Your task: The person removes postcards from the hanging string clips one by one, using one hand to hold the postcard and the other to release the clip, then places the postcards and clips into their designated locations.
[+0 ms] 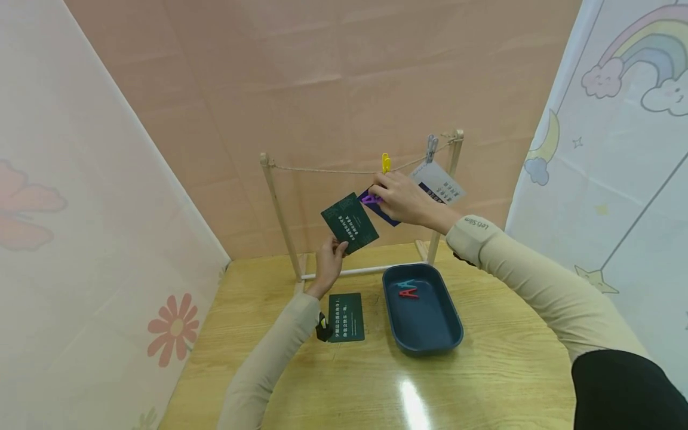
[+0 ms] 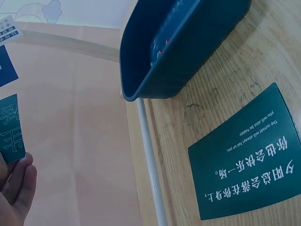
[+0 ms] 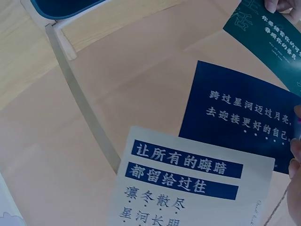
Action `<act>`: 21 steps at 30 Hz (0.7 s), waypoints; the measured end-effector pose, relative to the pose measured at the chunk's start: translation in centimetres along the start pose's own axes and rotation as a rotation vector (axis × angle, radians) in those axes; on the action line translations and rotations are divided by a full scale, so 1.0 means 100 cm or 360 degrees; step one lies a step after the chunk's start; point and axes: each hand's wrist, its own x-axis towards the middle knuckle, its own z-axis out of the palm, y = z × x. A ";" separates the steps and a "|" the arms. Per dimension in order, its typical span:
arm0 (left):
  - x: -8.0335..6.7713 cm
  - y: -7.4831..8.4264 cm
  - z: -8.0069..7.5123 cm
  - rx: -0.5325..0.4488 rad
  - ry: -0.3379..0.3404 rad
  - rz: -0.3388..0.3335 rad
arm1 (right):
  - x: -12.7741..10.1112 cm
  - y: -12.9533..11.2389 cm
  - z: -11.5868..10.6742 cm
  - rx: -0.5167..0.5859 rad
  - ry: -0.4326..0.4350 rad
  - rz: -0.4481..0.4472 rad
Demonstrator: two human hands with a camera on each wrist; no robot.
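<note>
My left hand (image 1: pixel 328 263) is up off the bench (image 1: pixel 500 382), fingers pinching the lower corner of a green card (image 1: pixel 350 223), which stands tilted just above that hand and below the string (image 1: pixel 333 171). My right hand (image 1: pixel 400 197) is higher and to the right, right at the string, fingers curled round a purple clip (image 1: pixel 369 199) that sits on the top edge of the dark blue card (image 3: pixel 242 115). That blue card hangs just under my right hand, with the green one beside it on the left, corners nearly meeting. A yellow clip (image 1: pixel 385 162) stands on the string directly above my right knuckles. Further right, a grey clip (image 1: pixel 432 148) holds a pale card (image 1: pixel 438 181). Down on the bench, a second green card (image 1: pixel 346 317) lies flat below my left wrist, and beside it the blue tray (image 1: pixel 430 334) with a red clip (image 1: pixel 408 292) and a blue one inside.
</note>
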 end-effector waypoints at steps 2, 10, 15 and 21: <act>-0.001 -0.001 -0.001 0.0005 -0.0002 0.0002 | -0.002 0.000 0.001 0.0001 -0.0014 -0.0001; -0.001 -0.007 -0.002 0.0007 -0.0010 -0.0023 | -0.008 -0.001 0.004 -0.0030 -0.0088 0.0020; -0.001 -0.008 -0.003 -0.0012 -0.0020 -0.0008 | -0.012 0.000 0.010 -0.0034 -0.0078 0.0014; -0.003 -0.010 -0.006 -0.0037 -0.0043 -0.0033 | -0.018 -0.001 0.018 0.0034 -0.0063 0.0015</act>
